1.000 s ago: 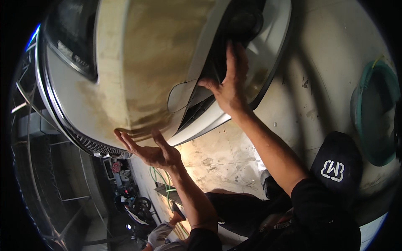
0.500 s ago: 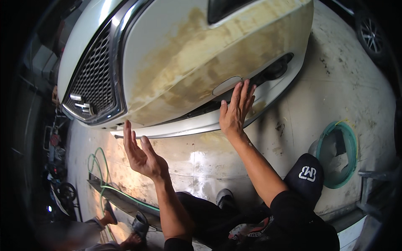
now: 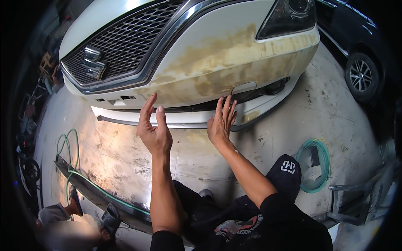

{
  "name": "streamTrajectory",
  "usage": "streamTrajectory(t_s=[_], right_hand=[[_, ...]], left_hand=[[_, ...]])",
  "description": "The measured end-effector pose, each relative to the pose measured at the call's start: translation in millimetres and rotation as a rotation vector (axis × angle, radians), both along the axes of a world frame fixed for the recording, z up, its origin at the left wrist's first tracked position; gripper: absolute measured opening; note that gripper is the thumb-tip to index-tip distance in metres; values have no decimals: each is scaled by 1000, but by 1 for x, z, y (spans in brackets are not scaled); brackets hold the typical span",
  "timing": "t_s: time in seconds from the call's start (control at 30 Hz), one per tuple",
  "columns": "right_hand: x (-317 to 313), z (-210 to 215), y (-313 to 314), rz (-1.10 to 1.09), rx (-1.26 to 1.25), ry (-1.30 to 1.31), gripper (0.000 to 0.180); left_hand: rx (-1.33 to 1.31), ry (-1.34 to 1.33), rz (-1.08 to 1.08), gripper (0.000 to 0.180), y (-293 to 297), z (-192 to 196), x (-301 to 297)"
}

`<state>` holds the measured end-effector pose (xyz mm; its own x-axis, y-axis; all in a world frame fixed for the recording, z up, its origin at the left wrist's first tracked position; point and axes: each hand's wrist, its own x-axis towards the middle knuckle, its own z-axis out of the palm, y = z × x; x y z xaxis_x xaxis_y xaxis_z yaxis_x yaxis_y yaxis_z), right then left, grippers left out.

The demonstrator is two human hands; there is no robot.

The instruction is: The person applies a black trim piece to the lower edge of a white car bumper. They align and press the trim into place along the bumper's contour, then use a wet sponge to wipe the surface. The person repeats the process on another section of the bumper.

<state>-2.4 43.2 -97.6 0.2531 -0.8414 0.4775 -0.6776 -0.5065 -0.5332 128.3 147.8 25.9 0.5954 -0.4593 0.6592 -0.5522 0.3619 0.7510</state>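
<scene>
In front of me is a white car's front bumper (image 3: pixel 197 83), with tan, blotchy patches spread across its surface. My left hand (image 3: pixel 155 129) is raised before the bumper, below the grille (image 3: pixel 125 39), open and holding nothing. Its thumb stands apart from the fingers. My right hand (image 3: pixel 222 123) is also open and bare, fingers spread, in front of the white lower lip (image 3: pixel 188 119). Its fingertips overlap the dark lower opening, just left of a rounded cover (image 3: pixel 244 87). Whether either hand touches the car I cannot tell.
A green-rimmed tub (image 3: pixel 318 184) with a dark block inside stands at right, near a grey metal frame (image 3: pixel 349 203). A green hose (image 3: pixel 113 194) runs along the left floor. Another person's sandalled foot (image 3: pixel 111 219) is at lower left; a dark car's wheel (image 3: pixel 361 78) is at far right.
My view has shifted, showing more of the grille and headlight. My hands are closer together: the right has moved left from the rounded cover, and the left has come inward. Both remain open.
</scene>
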Motion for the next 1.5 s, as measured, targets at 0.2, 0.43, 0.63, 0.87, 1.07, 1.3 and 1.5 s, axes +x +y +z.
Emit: streamTrajectory(t_s=[0.2,0.43,0.63,0.87,1.07,1.3,1.5], right_hand=[[-129,27,-15,124,-166,44,68],[-460,-107,-19,-420,550,-332,31],[-633,-248,4,-404,595,473,23],[-498,-182,28,-696,644,445,28],[-549,-202,39,-530,662,650,23],[-495,-188,39,-464,270,276,29],[-509,-197,35,-452,547,637,22]], left_hand=[[90,70,-46,30,5,-7,10],[174,-106,-83,27,2,-7,-22],[130,-79,-92,26,-15,-9,-36],[211,-141,-56,25,-8,-11,-32],[169,-44,-114,23,-12,-12,-35],[238,-44,-126,22,-9,-9,-29],[231,-44,-207,25,-17,-24,-28]])
